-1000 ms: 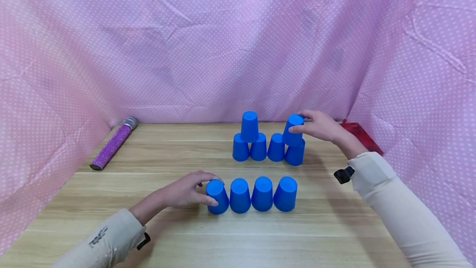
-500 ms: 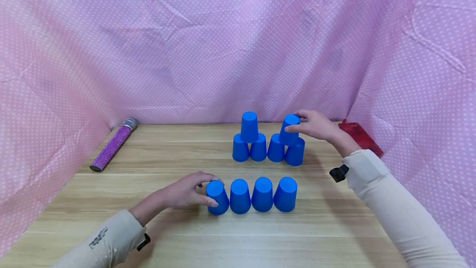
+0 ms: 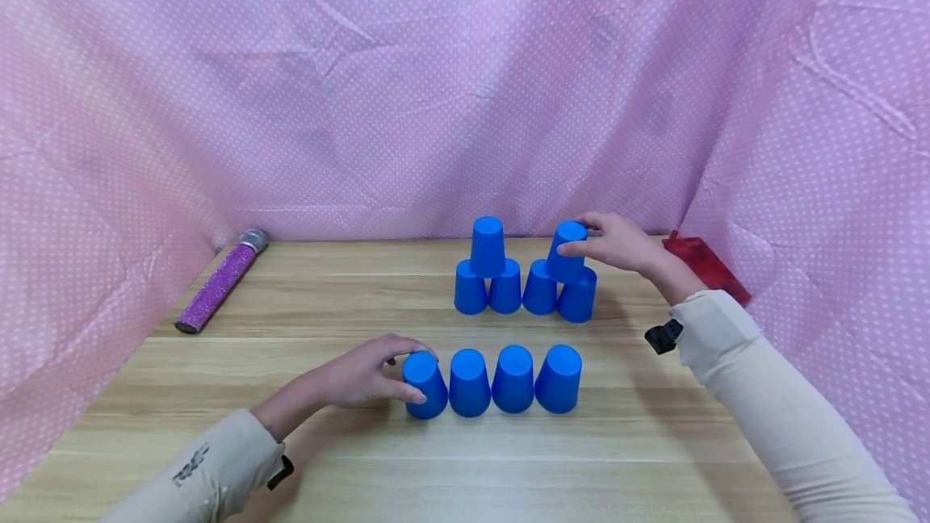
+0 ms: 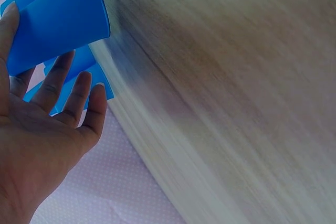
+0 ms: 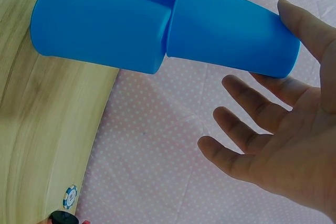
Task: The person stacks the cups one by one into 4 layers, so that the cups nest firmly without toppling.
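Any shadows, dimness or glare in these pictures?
Head: soft shadow beside the beige right sleeve on the pale wooden table; left wrist: dimmer, shadow beside the nearest blue tapered cup; right wrist: no strong glare on the upper blue tapered cup.

The cups [image 3: 469, 388] are plain blue, the desk [image 3: 407, 474] pale wood grain. The cloth [image 3: 407, 103] is white-dotted pink; the microphone [image 3: 220, 283] mostly glittery purple.

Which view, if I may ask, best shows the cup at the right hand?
The right wrist view: the cup is large there, its side visible from rim to base. The head view shows it smaller, partly behind the right hand; in the left wrist view I cannot pick it out.
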A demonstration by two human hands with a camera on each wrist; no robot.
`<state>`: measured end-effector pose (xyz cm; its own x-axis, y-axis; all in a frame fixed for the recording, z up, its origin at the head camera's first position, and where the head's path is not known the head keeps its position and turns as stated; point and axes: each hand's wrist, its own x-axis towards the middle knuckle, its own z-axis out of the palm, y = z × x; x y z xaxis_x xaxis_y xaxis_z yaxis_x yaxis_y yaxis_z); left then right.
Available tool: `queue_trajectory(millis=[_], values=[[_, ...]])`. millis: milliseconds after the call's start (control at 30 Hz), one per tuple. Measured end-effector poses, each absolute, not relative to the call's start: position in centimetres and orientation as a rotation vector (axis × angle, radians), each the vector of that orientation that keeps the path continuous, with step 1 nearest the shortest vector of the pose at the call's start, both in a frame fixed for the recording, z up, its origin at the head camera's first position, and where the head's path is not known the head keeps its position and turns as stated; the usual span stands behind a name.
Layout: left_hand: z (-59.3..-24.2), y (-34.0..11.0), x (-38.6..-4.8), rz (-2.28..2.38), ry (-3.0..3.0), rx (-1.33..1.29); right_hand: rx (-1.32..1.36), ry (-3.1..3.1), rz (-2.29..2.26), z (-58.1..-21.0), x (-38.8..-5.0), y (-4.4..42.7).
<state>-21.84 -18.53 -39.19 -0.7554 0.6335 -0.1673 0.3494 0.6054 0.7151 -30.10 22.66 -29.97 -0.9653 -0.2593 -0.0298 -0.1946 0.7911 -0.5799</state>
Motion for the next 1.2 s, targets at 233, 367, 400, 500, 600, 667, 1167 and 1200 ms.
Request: queue_trajectory(millis=[233, 367, 400, 500, 600, 667, 1167, 1200], values=[[-39.12, -18.49, -21.82, 0.962, 2.42, 0.794, -0.364, 2.867, -0.916, -30.01, -30.18, 22.68], [-39.11, -18.48, -21.82, 0.96, 2.419, 0.799, -0.362, 2.865, -0.919, -30.03, -30.19, 22.7], [-39.12, -18.48, -21.83, 0.96, 2.418, 0.802, -0.362, 2.866, -0.919, -30.04, -30.21, 22.71], [-39.15, -18.48, -21.86, 0.963, 2.415, 0.806, -0.361, 2.868, -0.916, -30.04, -30.22, 22.71], [-39.14, -18.46, -21.86, 0.968, 2.411, 0.801, -0.359, 2.871, -0.912, -30.02, -30.23, 22.71], [-39.12, -18.45, -21.85, 0.969, 2.41, 0.797, -0.359, 2.872, -0.912, -30.01, -30.24, 22.71], [-39.13, -18.51, -21.74, 0.952, 2.428, 0.776, -0.368, 2.881, -0.902, -30.06, -30.31, 22.74], [-39.12, -18.5, -21.72, 0.951, 2.429, 0.767, -0.37, 2.882, -0.901, -30.08, -30.33, 22.75]])
